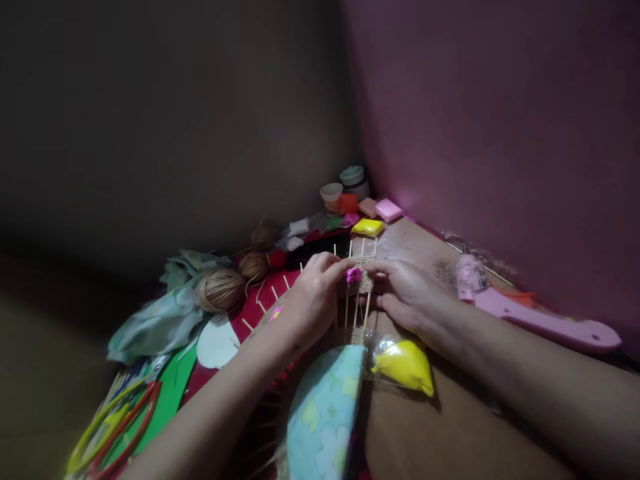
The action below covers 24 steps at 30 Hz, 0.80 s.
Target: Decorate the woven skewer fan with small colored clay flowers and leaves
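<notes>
A frame of thin wooden sticks (pixel 368 310) woven with twine stands upright before me. On its upper twine band sits a small magenta clay flower (pixel 355 274). My left hand (pixel 320 285) is closed on the band from the left, its fingertips beside the flower. From the other side my right hand (pixel 403 290) grips the same band, fingers in front and thumb below. Beneath the sticks is a rounded panel covered in light blue floral fabric (pixel 323 407). Another pink flower with a yellow centre (pixel 276 313) shows past my left wrist.
Twine balls (pixel 220 291) and floral cloth (pixel 145 327) lie left, above red- and yellow-handled scissors (pixel 127 433). A yellow clay packet (pixel 406 367) lies under my right hand. A pink glue gun (pixel 540 319) rests right. Clay packets (pixel 369 228) and a paper cup (pixel 331 197) stand toward the wall corner.
</notes>
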Each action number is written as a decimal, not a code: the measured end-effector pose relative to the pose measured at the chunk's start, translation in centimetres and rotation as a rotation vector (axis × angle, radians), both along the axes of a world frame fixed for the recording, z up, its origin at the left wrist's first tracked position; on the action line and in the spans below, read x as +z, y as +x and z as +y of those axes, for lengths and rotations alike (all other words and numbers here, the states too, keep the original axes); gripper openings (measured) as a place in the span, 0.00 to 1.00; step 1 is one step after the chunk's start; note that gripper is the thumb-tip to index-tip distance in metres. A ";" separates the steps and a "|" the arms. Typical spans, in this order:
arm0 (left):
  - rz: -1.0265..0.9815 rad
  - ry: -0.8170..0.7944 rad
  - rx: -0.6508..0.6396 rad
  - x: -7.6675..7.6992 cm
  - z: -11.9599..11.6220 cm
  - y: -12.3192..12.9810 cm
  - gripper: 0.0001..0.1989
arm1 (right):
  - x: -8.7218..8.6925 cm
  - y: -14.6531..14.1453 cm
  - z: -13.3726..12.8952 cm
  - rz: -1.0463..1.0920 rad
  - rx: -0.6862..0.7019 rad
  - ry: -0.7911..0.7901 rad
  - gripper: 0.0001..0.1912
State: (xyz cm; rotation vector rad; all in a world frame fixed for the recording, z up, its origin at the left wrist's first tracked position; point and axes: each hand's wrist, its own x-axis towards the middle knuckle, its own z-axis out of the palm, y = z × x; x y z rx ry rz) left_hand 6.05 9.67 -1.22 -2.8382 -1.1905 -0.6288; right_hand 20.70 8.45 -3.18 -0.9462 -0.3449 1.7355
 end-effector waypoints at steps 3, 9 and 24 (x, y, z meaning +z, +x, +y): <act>0.088 0.058 0.016 -0.3 -0.6 0.2 0.15 | 0.0 0.0 0.1 0.019 0.012 0.008 0.07; 0.173 0.120 -0.027 -0.6 -1.0 0.3 0.15 | -0.1 0.0 0.1 0.028 0.006 -0.008 0.08; -0.012 0.109 -0.044 0.5 -1.1 -0.2 0.14 | 0.3 0.0 0.0 0.025 0.005 -0.026 0.10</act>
